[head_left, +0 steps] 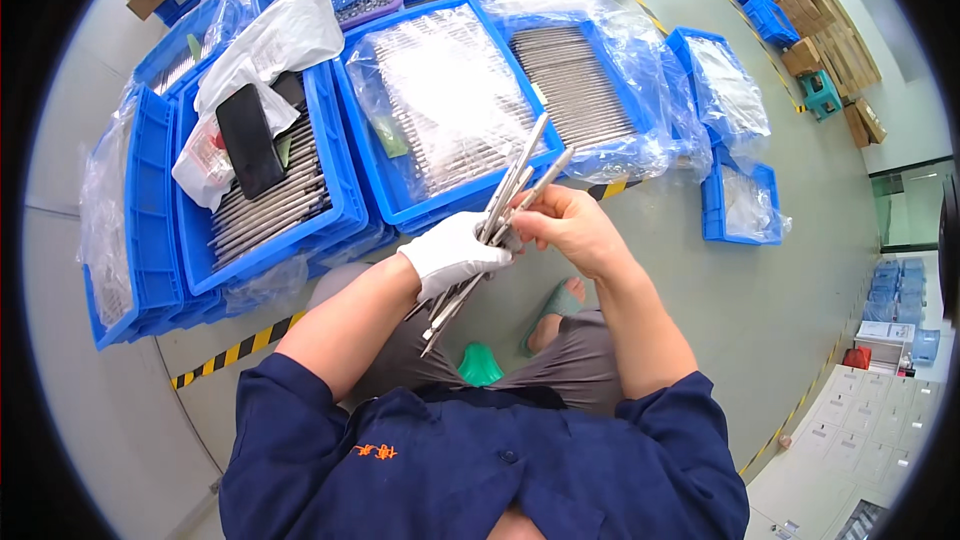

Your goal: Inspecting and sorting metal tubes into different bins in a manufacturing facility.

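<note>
Navy shirt cloth [500,480] fills the foreground; beyond it, above the lap, the gloved left hand [450,252] closes around a loose bundle of slim metal rods [511,188], which slants up and rightward. The bare right hand [578,228] seems to pinch one rod [553,172] on the bundle's right side, thumb against fingers. Work looks under way rather than finished: this handful is held clear of the crates, while the middle crate [432,212] and left crate [352,202] hold rows of similar rods (a black phone [250,142] lies over the latter). Which rows are done and which remain, I cannot tell.
</note>
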### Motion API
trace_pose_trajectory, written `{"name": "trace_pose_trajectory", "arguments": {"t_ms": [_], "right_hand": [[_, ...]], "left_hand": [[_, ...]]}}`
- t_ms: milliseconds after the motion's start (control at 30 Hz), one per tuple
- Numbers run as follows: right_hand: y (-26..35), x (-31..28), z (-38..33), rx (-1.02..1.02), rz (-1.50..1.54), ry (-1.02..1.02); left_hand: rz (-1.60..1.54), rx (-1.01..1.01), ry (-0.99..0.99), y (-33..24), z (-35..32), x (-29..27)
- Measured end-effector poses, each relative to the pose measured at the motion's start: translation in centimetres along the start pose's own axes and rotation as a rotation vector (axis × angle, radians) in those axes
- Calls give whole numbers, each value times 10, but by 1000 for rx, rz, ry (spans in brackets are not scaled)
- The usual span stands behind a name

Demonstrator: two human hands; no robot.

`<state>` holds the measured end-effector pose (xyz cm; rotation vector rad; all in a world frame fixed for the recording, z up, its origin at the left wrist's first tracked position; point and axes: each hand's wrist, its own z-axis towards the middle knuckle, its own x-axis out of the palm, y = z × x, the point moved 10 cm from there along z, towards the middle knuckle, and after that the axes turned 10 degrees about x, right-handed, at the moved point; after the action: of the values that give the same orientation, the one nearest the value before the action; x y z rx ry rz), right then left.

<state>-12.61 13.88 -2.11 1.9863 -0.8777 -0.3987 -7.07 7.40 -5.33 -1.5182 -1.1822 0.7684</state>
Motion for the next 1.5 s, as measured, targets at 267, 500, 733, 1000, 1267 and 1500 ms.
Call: {"name": "trace_pose_trajectory", "arguments": {"t_ms": [267,500,733,1000,1267,1500], "right_hand": [[13,-41,4,-134,200,-209],[6,-3,7,-154,223,23],[9,-43,1,-106,570,100],[-26,56,-3,245,566,498],[-40,83,-26,396,417,562],[-52,137,-75,440,174,977]], "left_hand": [[-75,-18,-26,-4,1,-3],[-150,30,-66,-10,0,-2],[-426,209,-261,-30,-3,-28],[-661,234,-243,-37,-3,-33],[-458,206,-292,-34,-1,-44],[-474,295,-535,-35,-16,-81]]}}
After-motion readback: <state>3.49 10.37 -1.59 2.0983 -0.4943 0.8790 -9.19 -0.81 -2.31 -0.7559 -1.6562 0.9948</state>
